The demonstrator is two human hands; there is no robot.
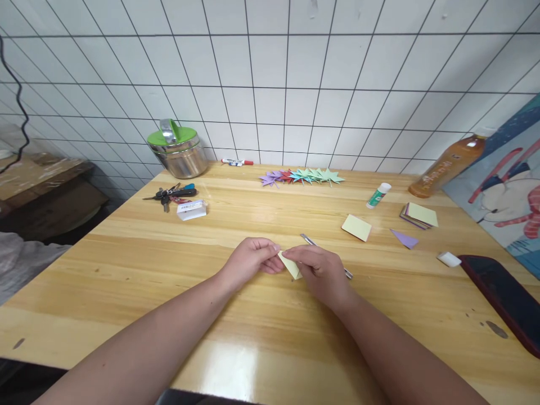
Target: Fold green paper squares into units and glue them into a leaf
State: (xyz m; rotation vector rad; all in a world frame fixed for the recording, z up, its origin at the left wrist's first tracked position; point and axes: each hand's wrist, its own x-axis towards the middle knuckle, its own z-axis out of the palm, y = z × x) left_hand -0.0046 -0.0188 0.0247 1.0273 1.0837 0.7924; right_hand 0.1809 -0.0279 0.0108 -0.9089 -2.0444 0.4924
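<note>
Between my hands is a small piece of folded yellow paper, just above the wooden table. My left hand pinches its left corner between thumb and fingers. On its upper right side my right hand grips the paper, with the index finger lying along its top edge. A slim silver pen-like tool lies on the table, partly hidden under my right hand. Further right are a flat yellow paper square and a folded purple paper triangle.
Folded paper leaves line the back, beside markers. At right are a glue stick, paper stack, tea bottle, eraser and phone. At left are a steel pot, keys and white box.
</note>
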